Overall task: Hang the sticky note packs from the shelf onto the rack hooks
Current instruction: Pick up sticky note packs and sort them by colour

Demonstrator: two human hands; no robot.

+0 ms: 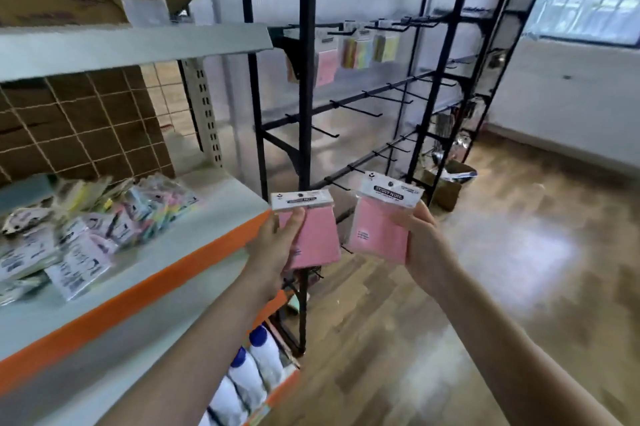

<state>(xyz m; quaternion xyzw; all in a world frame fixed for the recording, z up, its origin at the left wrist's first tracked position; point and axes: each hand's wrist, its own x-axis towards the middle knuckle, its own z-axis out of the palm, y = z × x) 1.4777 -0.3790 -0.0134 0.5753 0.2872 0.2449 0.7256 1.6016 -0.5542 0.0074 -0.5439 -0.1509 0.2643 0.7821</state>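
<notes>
My left hand (277,245) grips a pink sticky note pack (313,235) with a white header, thumb across its front. My right hand (424,238) holds a second pink pack (379,228) by its right edge. Both packs are upright in front of the black rack (306,79), below its middle rows of hooks. Several packs (356,51) hang on the rack's top row of hooks. A pile of sticky note packs (90,228) lies on the shelf (166,273) to my left.
Empty black hooks (356,108) stick out from the rack's middle and lower bars. White bottles with blue caps (256,366) stand on the lower shelf. A cardboard box (446,183) sits on the wooden floor behind the rack. Cartons fill the upper shelf.
</notes>
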